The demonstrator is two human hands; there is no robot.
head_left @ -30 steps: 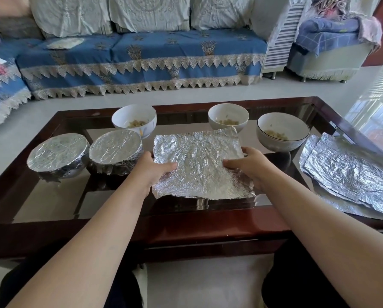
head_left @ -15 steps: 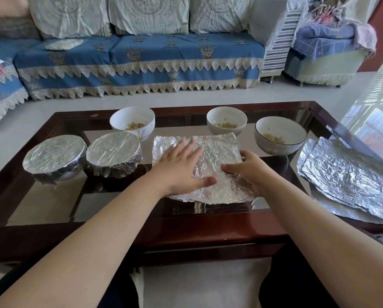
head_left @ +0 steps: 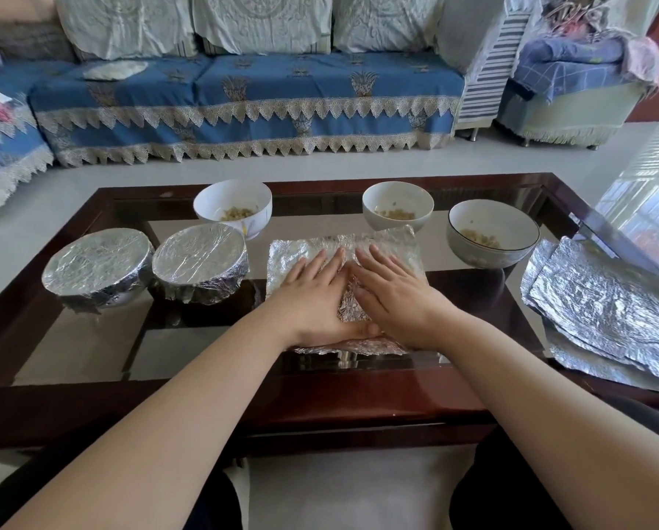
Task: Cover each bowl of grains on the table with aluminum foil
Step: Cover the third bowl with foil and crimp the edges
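Head view: two foil-covered bowls [head_left: 98, 267], three open bowls [head_left: 233, 207], two hands [head_left: 352, 296].

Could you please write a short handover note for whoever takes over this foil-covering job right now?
Left hand and right hand: both flat, fingers straight, pressing the crinkled aluminum foil sheet on the glass-topped table.
Done: two foil-covered bowls at the left.
Left: three open white bowls of grains.
Spare foil sheets lie at the right.
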